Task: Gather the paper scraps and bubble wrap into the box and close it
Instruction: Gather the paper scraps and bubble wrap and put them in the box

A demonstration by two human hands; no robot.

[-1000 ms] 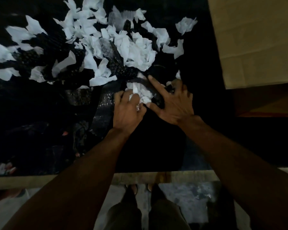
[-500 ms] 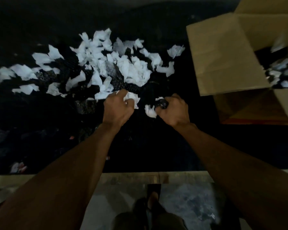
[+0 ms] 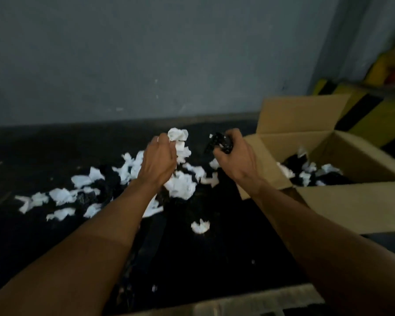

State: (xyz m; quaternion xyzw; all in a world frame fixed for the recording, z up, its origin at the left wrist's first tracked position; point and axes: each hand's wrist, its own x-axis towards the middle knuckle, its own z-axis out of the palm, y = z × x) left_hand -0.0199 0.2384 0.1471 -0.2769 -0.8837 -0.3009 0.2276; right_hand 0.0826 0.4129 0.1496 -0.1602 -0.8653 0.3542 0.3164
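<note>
My left hand [image 3: 159, 159] is raised above the dark table and grips a bunch of white paper scraps [image 3: 178, 137]. To its right my right hand [image 3: 236, 156] is also lifted and grips a wad of dark bubble wrap [image 3: 221, 142]. Both hands hang just left of the open cardboard box [image 3: 351, 201], which holds white scraps and dark wrap inside. Many white paper scraps [image 3: 180, 185] and dark bubble wrap pieces [image 3: 107, 181] lie scattered on the table below and left of my hands. One lone scrap [image 3: 200, 226] lies nearer to me.
The black table [image 3: 203, 265] ends at a pale front edge near me. A grey wall [image 3: 146, 65] stands behind it. Yellow and black striped objects [image 3: 374, 110] sit behind the box at the right. The box flaps stand open.
Both hands closed on handfuls from the pile and lifted them off the table toward the box. The view tilted up, bringing the wall and the box's inside into sight.
</note>
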